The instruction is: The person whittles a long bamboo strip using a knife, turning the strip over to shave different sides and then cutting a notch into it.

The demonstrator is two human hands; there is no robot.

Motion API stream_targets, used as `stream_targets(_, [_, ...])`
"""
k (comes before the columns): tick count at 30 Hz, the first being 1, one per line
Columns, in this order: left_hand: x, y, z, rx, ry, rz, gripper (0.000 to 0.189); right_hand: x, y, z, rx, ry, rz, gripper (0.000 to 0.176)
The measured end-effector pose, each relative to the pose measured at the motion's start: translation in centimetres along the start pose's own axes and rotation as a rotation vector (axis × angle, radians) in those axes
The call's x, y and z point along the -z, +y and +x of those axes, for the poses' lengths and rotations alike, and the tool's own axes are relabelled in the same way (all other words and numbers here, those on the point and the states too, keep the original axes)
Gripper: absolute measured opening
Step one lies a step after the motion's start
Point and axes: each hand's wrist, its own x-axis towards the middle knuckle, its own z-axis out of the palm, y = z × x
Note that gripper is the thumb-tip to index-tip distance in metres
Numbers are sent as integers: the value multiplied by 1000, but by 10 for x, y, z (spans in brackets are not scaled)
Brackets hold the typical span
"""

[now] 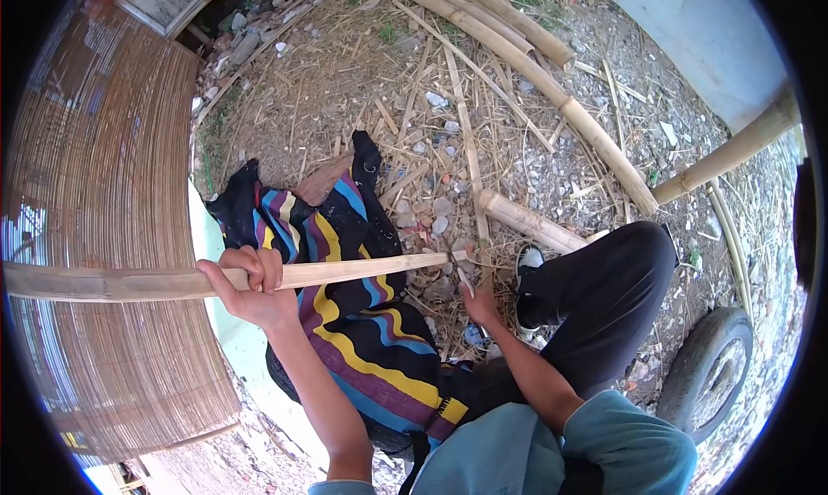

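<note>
A long split bamboo strip (371, 271) runs across the view from the left edge to the middle. My left hand (250, 292) grips it, the thumb pointing up along its near side and the fingers curled over the top. At the strip's right end, my right hand (479, 307) is closed around what looks like a knife (466, 281). Its pale part shows above the fingers, and a thin dark part crosses the strip's tip. Much of this tool is hidden by my hand. Under the strip, a striped cloth (371, 340) in black, yellow, purple and blue covers my leg.
Thick bamboo poles (578, 111) lie at the upper right, and a shorter bamboo piece (530, 222) is by my shoe (530, 258). A tire (711, 370) rests at the right. A slatted bamboo screen (129, 193) stands at the left. Shavings and stones litter the ground.
</note>
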Motion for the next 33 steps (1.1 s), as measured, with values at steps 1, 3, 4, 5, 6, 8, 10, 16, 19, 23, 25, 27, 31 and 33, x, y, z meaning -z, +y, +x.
stream_targets(1, [0,0,0,1,-13,4,56,-7,-11,-6,-4,-3,4,54])
stream_targets(3, [3,-1,2,-1,-27,0,56,-16,-27,-14,355,58,12,51])
stream_targets(4, [4,-1,2,-7,-36,-8,57,-13,-39,-23,350,58,15,51])
stream_targets(5, [6,0,2,-4,-37,-5,57,-8,-52,-32,384,17,31,50])
stream_targets(6, [6,0,3,-1,-24,-1,57,-5,-58,-36,418,-23,46,49])
stream_targets(8, [8,0,4,8,-7,11,57,-11,-36,-19,366,-52,56,51])
stream_targets(10, [9,2,5,-12,59,47,57,-18,14,15,84,52,6,52])
stream_targets(16, [-2,-3,10,-5,26,31,53,-9,74,47,-9,171,-152,74])
stream_targets(19, [0,-6,14,-14,68,83,53,-16,64,44,-175,11,-11,79])
stream_targets(23, [0,-15,12,-71,255,199,56,4,27,21,-222,0,163,70])
stream_targets(25, [-2,-19,9,-176,310,119,63,7,4,14,-183,74,303,60])
stream_targets(27, [-1,-18,8,-160,318,129,66,10,-16,5,-102,40,352,56])
stream_targets(31, [7,-15,7,-89,237,190,71,2,-59,-39,86,-44,327,45])
stream_targets(33, [7,-15,6,-94,242,185,71,-3,-70,-52,124,-121,275,43])
